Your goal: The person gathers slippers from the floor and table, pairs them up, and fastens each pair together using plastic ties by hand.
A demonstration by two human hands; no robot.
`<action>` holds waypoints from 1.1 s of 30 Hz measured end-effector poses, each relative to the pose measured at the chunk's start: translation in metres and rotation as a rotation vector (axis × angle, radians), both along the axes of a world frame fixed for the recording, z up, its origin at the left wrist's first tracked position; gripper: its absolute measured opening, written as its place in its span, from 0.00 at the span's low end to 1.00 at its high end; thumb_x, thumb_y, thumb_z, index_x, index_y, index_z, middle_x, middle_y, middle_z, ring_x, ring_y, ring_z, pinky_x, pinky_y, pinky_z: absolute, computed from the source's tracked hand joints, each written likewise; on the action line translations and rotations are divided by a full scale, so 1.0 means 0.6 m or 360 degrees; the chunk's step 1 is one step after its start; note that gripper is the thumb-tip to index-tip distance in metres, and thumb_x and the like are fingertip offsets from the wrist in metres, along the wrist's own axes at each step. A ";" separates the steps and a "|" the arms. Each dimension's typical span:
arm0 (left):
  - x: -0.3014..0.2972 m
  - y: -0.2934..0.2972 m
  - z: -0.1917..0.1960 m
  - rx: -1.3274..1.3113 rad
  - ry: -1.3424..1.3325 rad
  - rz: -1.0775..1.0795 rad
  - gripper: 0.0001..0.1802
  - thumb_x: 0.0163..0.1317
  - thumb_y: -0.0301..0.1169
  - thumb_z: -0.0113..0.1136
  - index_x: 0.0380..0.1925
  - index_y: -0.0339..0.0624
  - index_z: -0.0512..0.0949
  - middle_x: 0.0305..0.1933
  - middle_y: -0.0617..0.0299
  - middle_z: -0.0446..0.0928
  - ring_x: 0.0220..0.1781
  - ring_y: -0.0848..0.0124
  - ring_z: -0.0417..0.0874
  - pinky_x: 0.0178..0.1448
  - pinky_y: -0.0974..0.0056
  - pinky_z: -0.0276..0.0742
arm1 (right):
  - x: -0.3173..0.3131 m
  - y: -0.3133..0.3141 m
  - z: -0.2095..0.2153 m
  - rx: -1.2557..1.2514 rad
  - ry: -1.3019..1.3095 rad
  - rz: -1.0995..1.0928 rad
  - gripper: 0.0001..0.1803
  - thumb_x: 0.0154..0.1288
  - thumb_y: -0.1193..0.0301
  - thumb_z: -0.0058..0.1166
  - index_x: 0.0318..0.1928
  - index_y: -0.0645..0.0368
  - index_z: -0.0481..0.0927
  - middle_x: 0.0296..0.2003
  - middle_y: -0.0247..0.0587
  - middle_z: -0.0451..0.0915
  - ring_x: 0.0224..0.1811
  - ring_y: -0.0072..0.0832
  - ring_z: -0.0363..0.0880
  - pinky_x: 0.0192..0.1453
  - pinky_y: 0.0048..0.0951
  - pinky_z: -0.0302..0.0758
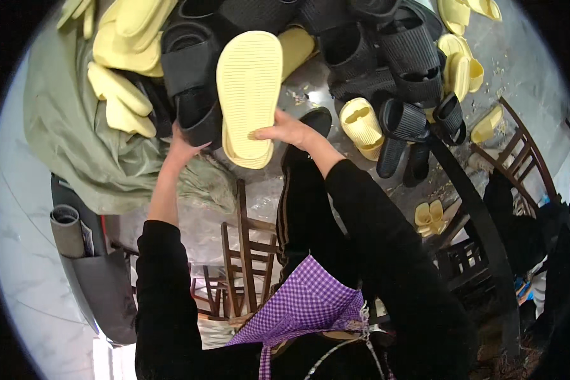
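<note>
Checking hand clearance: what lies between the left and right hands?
Head view: a black slipper at the left hand, then the yellow slipper in the right hand.

This looks like a small footwear workshop, though exactly which stage of the work is done here cannot be told; slippers of matching shapes lie about in quantity, black slippers [411, 47] heaped close together and yellow slippers [128, 44] in piles and stray pairs around them, far more than a household would wear; pale scraps [445, 188] are strewn over the grey floor [519, 50]; a crumpled green sheet [88, 158] spreads at one side of the heap; slatted wooden chairs [246, 253] are set nearby; a purple checked apron [310, 297] covers dark clothes.
</note>
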State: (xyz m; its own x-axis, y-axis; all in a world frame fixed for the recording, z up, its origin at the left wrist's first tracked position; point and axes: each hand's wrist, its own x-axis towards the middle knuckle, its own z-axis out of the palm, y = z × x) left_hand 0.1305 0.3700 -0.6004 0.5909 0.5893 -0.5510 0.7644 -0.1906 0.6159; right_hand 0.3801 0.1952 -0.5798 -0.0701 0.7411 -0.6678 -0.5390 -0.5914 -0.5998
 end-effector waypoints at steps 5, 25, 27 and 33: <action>-0.006 -0.008 -0.006 -0.0365 -0.0058 0.0373 0.47 0.38 0.32 0.73 0.58 0.33 0.57 0.60 0.51 0.62 0.61 0.62 0.65 0.64 0.60 0.61 | 0.009 0.022 -0.015 0.0168 0.0052 -0.0112 0.37 0.46 0.69 0.62 0.59 0.62 0.63 0.54 0.43 0.69 0.57 0.31 0.65 0.62 0.30 0.60; 0.016 -0.073 -0.001 -0.0728 0.0451 0.0620 0.23 0.59 0.35 0.53 0.52 0.33 0.68 0.58 0.58 0.68 0.58 0.67 0.68 0.61 0.64 0.61 | 0.031 -0.040 -0.010 -0.0069 0.0669 -0.0273 0.30 0.53 0.66 0.58 0.56 0.65 0.68 0.53 0.43 0.71 0.56 0.31 0.66 0.62 0.29 0.59; -0.009 -0.071 -0.016 -0.0635 0.0383 0.0438 0.23 0.60 0.36 0.53 0.53 0.34 0.68 0.58 0.59 0.68 0.58 0.67 0.68 0.60 0.64 0.62 | 0.028 -0.037 -0.023 -0.0127 0.0803 -0.0282 0.29 0.54 0.66 0.57 0.56 0.65 0.68 0.52 0.42 0.72 0.56 0.30 0.66 0.62 0.29 0.59; -0.076 -0.061 -0.083 -0.1308 -0.0083 0.1530 0.28 0.60 0.44 0.53 0.55 0.39 0.66 0.59 0.58 0.68 0.58 0.64 0.69 0.60 0.60 0.66 | -0.007 0.000 -0.024 -0.0119 0.0680 -0.0195 0.29 0.54 0.65 0.56 0.55 0.65 0.69 0.52 0.42 0.72 0.55 0.30 0.67 0.62 0.29 0.59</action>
